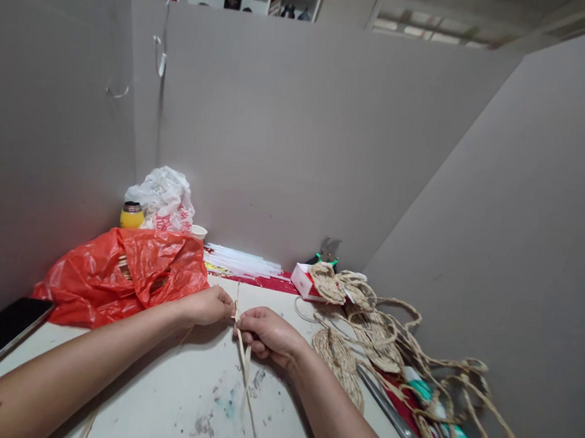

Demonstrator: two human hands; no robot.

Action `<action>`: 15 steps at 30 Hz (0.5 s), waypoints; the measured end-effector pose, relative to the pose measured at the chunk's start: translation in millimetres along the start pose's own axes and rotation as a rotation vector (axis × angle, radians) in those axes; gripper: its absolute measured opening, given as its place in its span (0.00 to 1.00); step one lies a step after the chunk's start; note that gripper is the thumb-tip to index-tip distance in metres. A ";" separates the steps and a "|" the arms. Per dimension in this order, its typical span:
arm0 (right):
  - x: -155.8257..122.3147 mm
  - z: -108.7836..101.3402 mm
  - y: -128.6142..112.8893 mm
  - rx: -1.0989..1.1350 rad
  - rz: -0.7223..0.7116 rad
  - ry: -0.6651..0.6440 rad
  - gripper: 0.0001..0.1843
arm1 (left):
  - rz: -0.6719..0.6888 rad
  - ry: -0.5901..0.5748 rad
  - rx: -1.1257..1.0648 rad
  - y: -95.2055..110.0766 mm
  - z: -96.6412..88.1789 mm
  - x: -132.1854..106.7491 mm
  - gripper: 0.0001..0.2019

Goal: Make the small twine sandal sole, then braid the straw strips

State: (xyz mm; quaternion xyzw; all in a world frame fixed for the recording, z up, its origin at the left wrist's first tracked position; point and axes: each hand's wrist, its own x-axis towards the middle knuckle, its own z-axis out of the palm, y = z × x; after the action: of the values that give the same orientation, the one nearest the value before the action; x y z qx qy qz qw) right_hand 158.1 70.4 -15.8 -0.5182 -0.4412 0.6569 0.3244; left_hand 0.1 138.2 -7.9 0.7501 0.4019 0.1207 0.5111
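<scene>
Over the middle of the white table, my left hand [211, 306] and my right hand [270, 335] meet with fingertips pinched. Between them are thin pale straw-like strips [247, 362], which cross at the fingertips. A short end sticks up above the fingers, and longer ends hang down toward me, crossing each other. Each hand is closed on the strips at the crossing; the exact grip is partly hidden by the fingers. Beneath them the table [190, 399] shows dark and bluish stains.
Left: a red plastic bag [88, 271], a dark phone-like device [4, 332], a yellow jar [132, 216] and a white bag [167, 193]. Clear sticks [242, 261] lie at the back. Right: braided rope pieces [338, 355], a small box [304, 281], cutters [329, 251] and a metal blade [394, 413]. Grey partitions [279, 124] surround the table.
</scene>
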 end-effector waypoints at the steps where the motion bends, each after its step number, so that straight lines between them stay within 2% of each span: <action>1: 0.2 -0.2 0.5 -0.014 -0.007 0.001 0.07 | -0.017 -0.014 -0.007 1.2 -1.8 -0.6 0.08; 8: 1.8 -0.1 2.4 -0.109 -0.022 0.025 0.05 | -0.128 -0.102 -0.043 8.7 -6.1 -3.3 0.07; 15: 2.1 9.2 4.6 -0.274 -0.047 0.134 0.08 | -0.111 -0.055 0.031 1.9 0.3 -4.8 0.07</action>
State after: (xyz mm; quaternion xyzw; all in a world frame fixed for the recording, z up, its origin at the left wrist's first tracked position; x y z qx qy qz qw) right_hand 148.8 68.1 -20.2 -0.5898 -0.5162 0.5468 0.2945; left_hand -1.9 134.2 -5.3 0.7376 0.4305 0.0653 0.5161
